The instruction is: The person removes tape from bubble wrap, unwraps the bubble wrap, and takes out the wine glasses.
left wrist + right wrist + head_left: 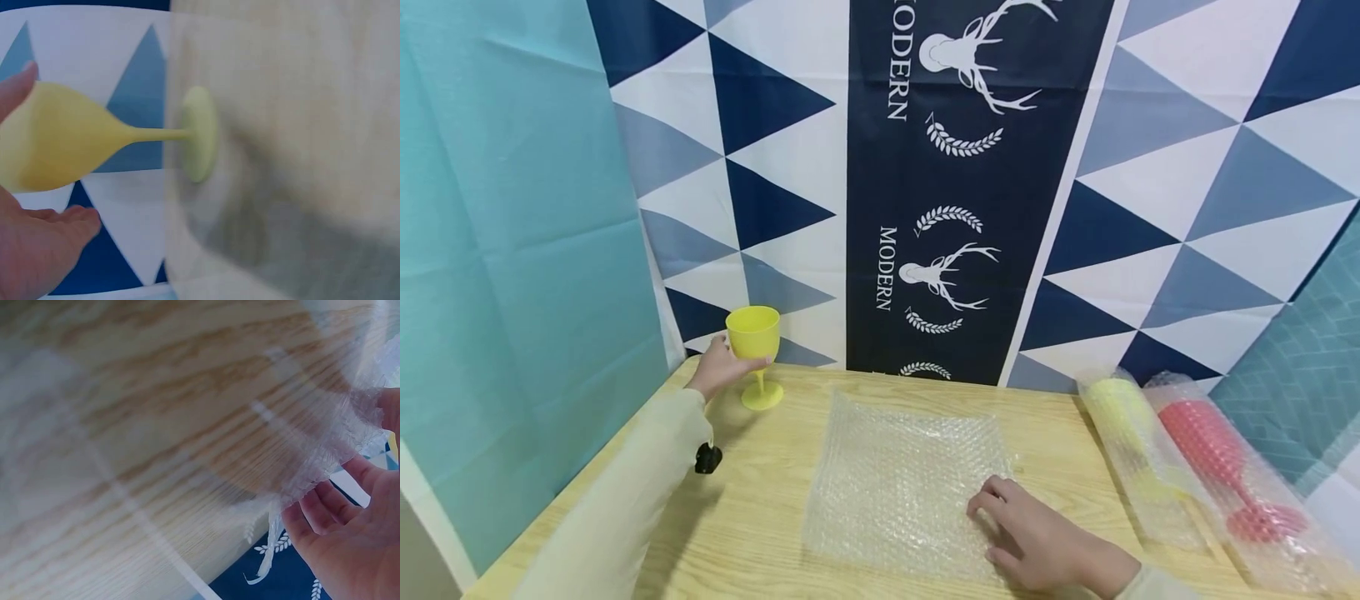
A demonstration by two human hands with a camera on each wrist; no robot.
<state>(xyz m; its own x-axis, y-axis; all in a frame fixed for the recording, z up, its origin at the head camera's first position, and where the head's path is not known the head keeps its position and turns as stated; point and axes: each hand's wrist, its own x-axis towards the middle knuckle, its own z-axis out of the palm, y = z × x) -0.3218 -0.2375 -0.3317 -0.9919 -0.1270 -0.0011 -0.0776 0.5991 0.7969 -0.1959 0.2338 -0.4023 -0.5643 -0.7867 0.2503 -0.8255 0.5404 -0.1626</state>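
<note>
Right edge of bubble sheet (910, 492) being touched by right hand (1037, 537), fingers loosely bent, thumb apart, no clear grip being shown. Sheet being supported by table (752, 525). To right, red goblet (1206, 442) and smaller-looking yellow one (1122, 408) being enclosed in bubble wrap. Farther, at left, upright yellow goblet (754, 335) being held round bowl by left hand (721, 368), thumb across front. Patterned cloth (917, 175) being hung behind.

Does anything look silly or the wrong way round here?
Yes, the cloth behind the table looks turned sideways: its deer heads and the word MODERN lie on their sides. The yellow cup is upright, and I see nothing spilled.
</note>
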